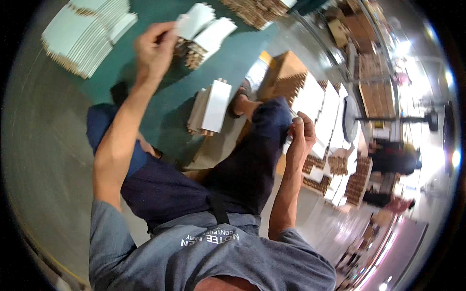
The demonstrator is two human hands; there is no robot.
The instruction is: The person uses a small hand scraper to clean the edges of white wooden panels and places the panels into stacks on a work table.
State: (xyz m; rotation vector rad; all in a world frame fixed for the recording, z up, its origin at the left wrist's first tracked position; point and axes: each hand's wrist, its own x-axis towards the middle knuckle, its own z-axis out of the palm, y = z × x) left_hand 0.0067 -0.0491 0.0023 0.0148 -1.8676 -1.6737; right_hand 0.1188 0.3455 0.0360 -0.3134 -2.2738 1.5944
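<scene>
My left hand is raised over the green surface, its fingers pinched beside small bundles of folded white cardboard with brown edges. Something pale shows at its fingertips, too blurred to name. On the right, my right hand is closed in a pinch next to a large pile of white cardboard pieces. What it holds, if anything, is hidden. Between my hands and apart from both, another small bundle of white cardboard lies on the green surface.
Fanned stacks of white cardboard lie at the far left, and more brown-edged pieces at the far edge. A brown carton stands by my foot. To the right are a black fan, shelves with boxes and people farther off.
</scene>
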